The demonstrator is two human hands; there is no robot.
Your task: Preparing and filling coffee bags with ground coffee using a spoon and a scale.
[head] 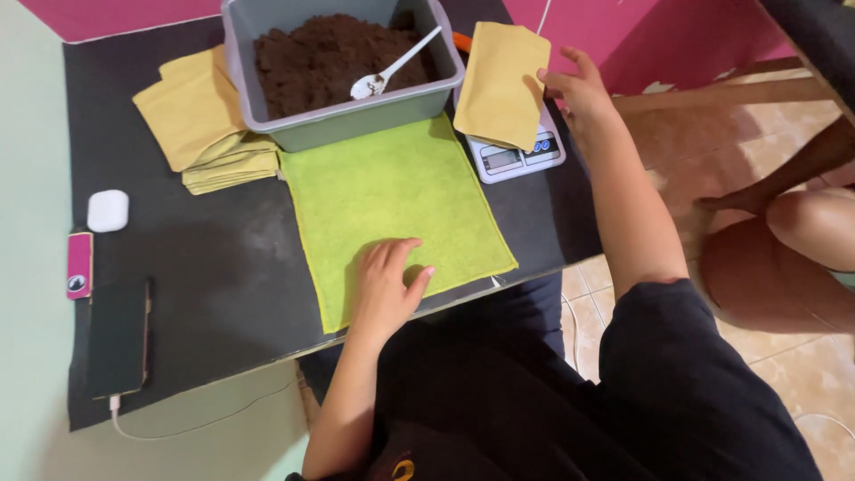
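Head view: the right hand (577, 87) pinches the edge of a tan paper pouch (500, 82) that rests on the small kitchen scale (519, 156), just beside the grey tub (356, 116) of brown powder (a white spoon (392, 64) lies in it). Left hand (385, 287) lies flat and loose on the green cloth (392, 191), holding nothing.

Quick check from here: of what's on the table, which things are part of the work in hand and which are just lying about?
In use: brown pouch held by right hand on the scale; grey tub of brown powder with white spoon; pouch stack; green cloth under left hand.

Lying about: phone, white earbud case, pink gadget.
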